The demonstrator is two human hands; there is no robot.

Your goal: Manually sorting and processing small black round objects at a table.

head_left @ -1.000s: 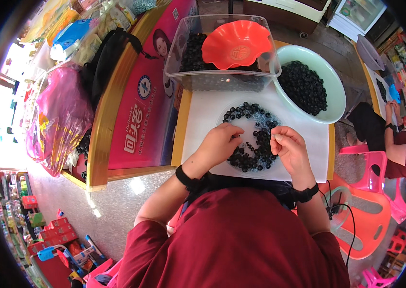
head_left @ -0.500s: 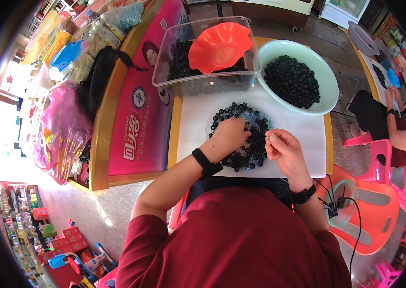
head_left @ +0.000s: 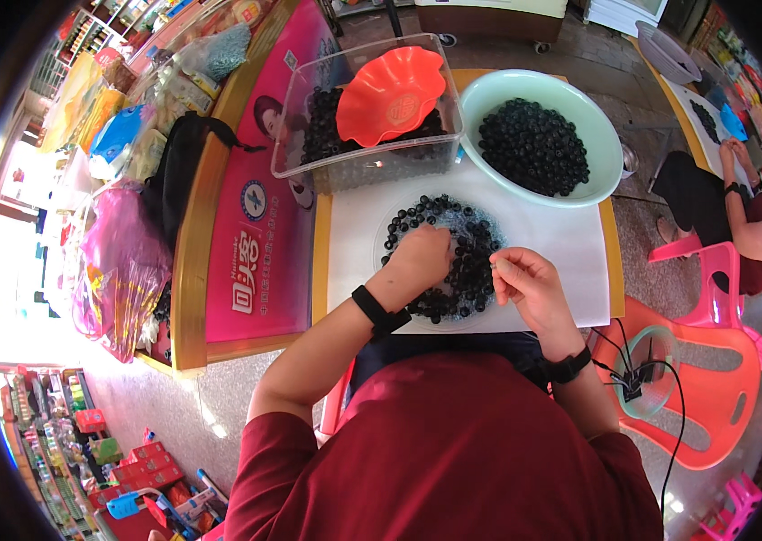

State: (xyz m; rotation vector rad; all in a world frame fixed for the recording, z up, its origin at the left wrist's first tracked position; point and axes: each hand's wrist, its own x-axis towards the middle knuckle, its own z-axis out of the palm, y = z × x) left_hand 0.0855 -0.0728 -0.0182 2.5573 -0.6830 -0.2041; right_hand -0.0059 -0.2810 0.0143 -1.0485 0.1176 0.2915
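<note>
A shallow clear round plate (head_left: 385,225) lies on the white tabletop before me, spread with round black bead-like pieces (head_left: 469,270) and fine bluish bits. My left hand (head_left: 419,260) is over the plate's left half, its fingers curled down among the black pieces; their tips are hidden. At the plate's right edge, my right hand (head_left: 530,281) has thumb and forefinger pinched together. Whatever lies in that pinch is too small to make out. Both wrists wear black bands.
Behind the plate stand a clear plastic bin (head_left: 367,167) of black pieces, with a red scalloped dish (head_left: 392,95) on it, and a pale green basin (head_left: 611,171) of more. A pink-sided counter (head_left: 250,261) borders the left. An orange chair (head_left: 706,397) with cables stands right; another person sits beyond.
The whole view has shifted slightly. My left hand has moved a little among the black pieces, while my right hand keeps its pinch beside the plate.
</note>
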